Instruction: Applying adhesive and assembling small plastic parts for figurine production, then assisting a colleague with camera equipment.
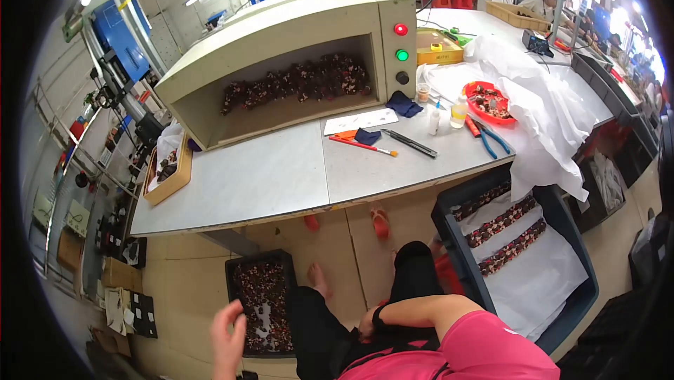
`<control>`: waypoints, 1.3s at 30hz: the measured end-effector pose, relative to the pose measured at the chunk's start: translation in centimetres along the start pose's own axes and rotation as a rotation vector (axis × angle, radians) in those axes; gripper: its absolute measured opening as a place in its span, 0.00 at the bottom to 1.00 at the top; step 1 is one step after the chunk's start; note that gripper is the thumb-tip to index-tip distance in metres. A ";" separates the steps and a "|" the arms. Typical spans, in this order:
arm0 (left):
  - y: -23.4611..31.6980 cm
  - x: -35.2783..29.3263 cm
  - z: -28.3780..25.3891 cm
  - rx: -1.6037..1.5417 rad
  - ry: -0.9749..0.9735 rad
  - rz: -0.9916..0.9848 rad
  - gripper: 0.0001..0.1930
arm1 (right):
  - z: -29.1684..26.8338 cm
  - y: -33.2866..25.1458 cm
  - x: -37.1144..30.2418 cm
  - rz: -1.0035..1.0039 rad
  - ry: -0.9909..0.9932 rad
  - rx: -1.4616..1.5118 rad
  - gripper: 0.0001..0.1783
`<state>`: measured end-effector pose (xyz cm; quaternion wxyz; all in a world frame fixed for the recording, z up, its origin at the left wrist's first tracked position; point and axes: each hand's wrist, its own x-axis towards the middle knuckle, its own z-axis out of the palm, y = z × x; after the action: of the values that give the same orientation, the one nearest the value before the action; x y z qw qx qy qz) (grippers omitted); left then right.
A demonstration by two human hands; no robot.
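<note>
My left hand is raised at the lower left, fingers loosely bent and apart, with nothing seen in it. Below and beside it, a dark tray on the floor holds many small dark red and brown pieces. My right hand rests in my lap against the black trousers, its fingers mostly hidden. To my right, a grey-blue bin lined with white paper holds three rows of dark, pink-flecked pieces. On the table, a beige box-shaped machine contains a long heap of similar dark clusters.
The grey table carries tweezers, a red brush, pliers, small bottles and a red bowl. White sheeting hangs over its right side. A yellow tray stands at the left edge. Other people sit farther back.
</note>
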<state>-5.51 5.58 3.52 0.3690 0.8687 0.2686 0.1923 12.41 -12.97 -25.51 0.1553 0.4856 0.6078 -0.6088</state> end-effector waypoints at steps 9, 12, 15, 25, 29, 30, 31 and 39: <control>2.2 23.4 1.7 0.510 -0.080 0.374 0.27 | 5.5 8.1 18.4 -0.753 0.179 0.661 0.29; -1.5 26.5 1.5 0.655 -0.253 0.315 0.32 | 0.9 10.5 18.3 -0.658 0.169 0.605 0.28; -2.2 25.9 0.7 0.668 -0.358 0.180 0.36 | -3.2 13.0 15.8 -0.554 0.156 0.569 0.28; -1.0 27.7 1.9 0.639 -0.374 0.104 0.36 | -6.9 10.0 6.4 -0.257 0.075 0.412 0.26; -1.0 27.5 2.9 0.626 -0.282 0.182 0.33 | -10.0 12.7 0.9 -0.077 0.116 0.257 0.25; -1.5 27.6 3.1 0.627 -0.264 0.208 0.33 | -10.6 13.0 -0.5 -0.029 0.125 0.226 0.25; -2.0 27.7 3.3 0.625 -0.246 0.235 0.33 | -11.2 13.2 -1.9 0.022 0.134 0.195 0.25; -3.2 26.9 2.6 0.580 -0.159 0.312 0.32 | -12.4 3.7 -21.0 -0.105 0.772 0.513 0.20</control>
<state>15.87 22.38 3.09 0.0927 0.9804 0.1464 0.0935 30.37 -11.12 -8.68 -0.2382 0.6679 0.4748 -0.5213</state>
